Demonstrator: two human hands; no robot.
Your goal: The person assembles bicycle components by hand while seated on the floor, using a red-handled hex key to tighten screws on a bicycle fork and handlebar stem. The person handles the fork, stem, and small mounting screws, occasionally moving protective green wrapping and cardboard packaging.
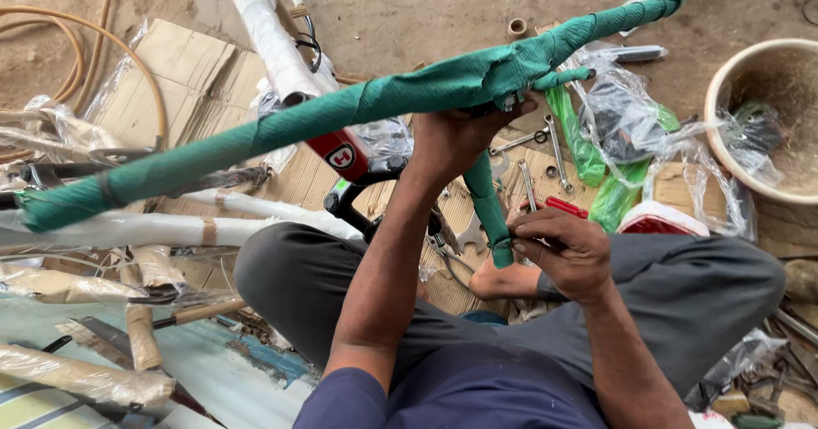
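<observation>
Basically both hands closed on green-wrapped frame (341, 109): L hand (456, 135) under junction, R hand (562, 250) on lower tube end.

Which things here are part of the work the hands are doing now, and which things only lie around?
In use:
- green-wrapped bicycle frame
- left hand, holding the frame from below
- right hand, at the end of a green-wrapped tube

Lying about:
- spanners on the cardboard
- beige basin
- white-wrapped tube
- green plastic bags
- hose
</observation>
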